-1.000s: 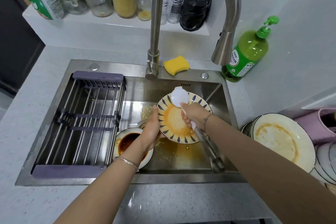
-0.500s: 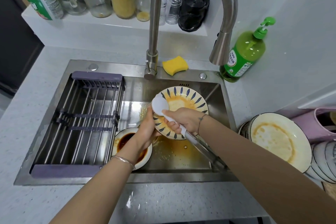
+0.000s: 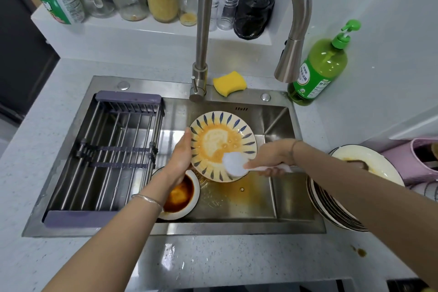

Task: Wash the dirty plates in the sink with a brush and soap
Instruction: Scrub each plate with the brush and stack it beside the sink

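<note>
The patterned plate is held tilted over the sink by the left hand, gripped at its rim so residue drains. The brush, clasped by the right hand, is pressed against the lower face

brush swept from upper rim of plate to its lower right edge, right hand swung rightward

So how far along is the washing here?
Done: nothing visibly. In hand: the left hand tilts the patterned plate over the sink while the right hand scrubs it with the brush; orange sauce coats it. Left: the sauce bowl in the sink and the dirty stack on the counter.
</note>
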